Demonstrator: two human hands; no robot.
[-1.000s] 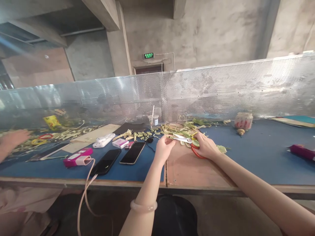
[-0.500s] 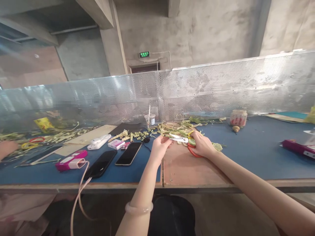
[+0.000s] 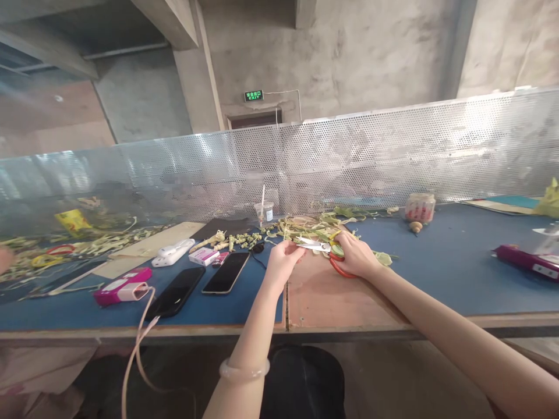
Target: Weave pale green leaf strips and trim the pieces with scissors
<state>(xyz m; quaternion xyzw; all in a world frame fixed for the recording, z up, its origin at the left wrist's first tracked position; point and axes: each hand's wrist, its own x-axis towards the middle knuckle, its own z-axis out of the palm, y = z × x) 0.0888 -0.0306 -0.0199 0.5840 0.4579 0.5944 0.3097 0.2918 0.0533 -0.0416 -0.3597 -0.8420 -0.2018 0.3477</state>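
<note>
My right hand (image 3: 354,254) is closed around the red and yellow handles of a pair of scissors (image 3: 315,245). The silver blades point left, slightly parted, and reach the fingers of my left hand (image 3: 283,260). Those left fingers are pinched together at the blade tips; what lies between them is too small to make out. Pale green and yellowish plant strips (image 3: 321,224) lie in a heap just behind both hands. Beneath the hands is a bare wooden board (image 3: 332,297).
Left of my hands lie two phones (image 3: 227,272), a small white and pink box (image 3: 204,256), a white power strip (image 3: 173,252) and a magenta one (image 3: 122,286). Behind stand a plastic cup (image 3: 264,213) and a perforated metal screen (image 3: 371,157). A jar (image 3: 420,208) stands right.
The view has shifted slightly, so everything sits a little further left. Both hands keep almost the same pose at the scissors. Another person's hand at the far left has moved mostly out of view.
</note>
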